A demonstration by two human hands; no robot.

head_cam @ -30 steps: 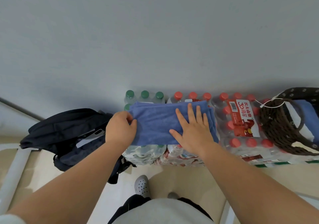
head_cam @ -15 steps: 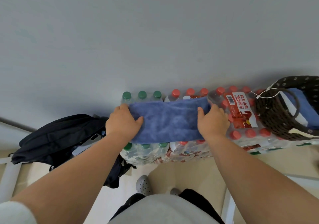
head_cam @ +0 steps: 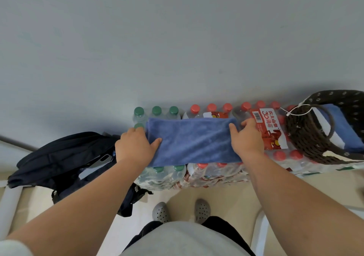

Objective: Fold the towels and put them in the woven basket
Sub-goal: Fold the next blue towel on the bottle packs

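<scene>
Blue towel (head_cam: 193,139) is pinched at either end by left hand (head_cam: 136,147) and right hand (head_cam: 246,137). Judged soft, light, limp; both ends should be supported.

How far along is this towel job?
Done: one folded blue towel already lies in the woven basket. In hand: the left hand and right hand each hold an end of a second towel, folded into a strip on the bottle packs. Left: probably another fold, then into the basket.
</scene>
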